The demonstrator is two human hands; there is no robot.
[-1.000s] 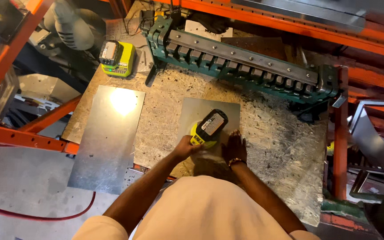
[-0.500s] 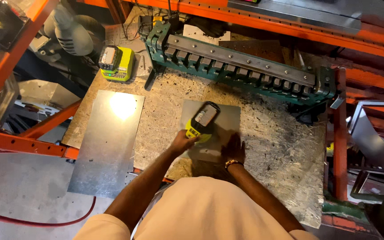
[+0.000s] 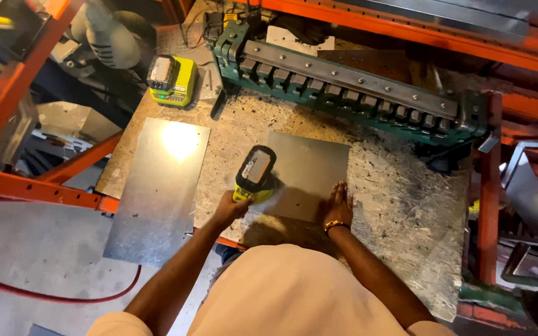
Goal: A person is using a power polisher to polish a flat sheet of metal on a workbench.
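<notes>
**Power tool at the edge of a small metal sheet: hold and support**

Position. The small grey metal sheet (image 3: pixel 309 174) lies flat on the chipboard counter (image 3: pixel 406 205), in front of the green bending brake (image 3: pixel 350 90) and apart from it. A larger shiny metal sheet (image 3: pixel 157 186) lies to the left, overhanging the counter's near edge.

Hands. The left hand (image 3: pixel 230 208) is closed round the grip of a yellow cordless power tool (image 3: pixel 254 175), whose head sits at the small sheet's left edge. The right hand (image 3: pixel 340 202) lies open and flat, fingers spread, pressing on the sheet's near edge. The working end of the tool is hidden under its body, so I cannot tell what kind of cutter or bit it carries, nor whether it has bitten into the metal.

Judgement on good practice. The thin sheet will likely chatter or skate unless the flat hand bears down firmly; that hand is well placed, to the side of the tool's line, and ought to remain clear of it. The tool should be kept square to the sheet, fed steadily without forcing. Cut edges of such sheet are apt to be sharp, and the bare fingers near the edge deserve care.

Other items. A yellow battery charger (image 3: pixel 172 79) stands at the far left of the counter, well apart from the work.
</notes>
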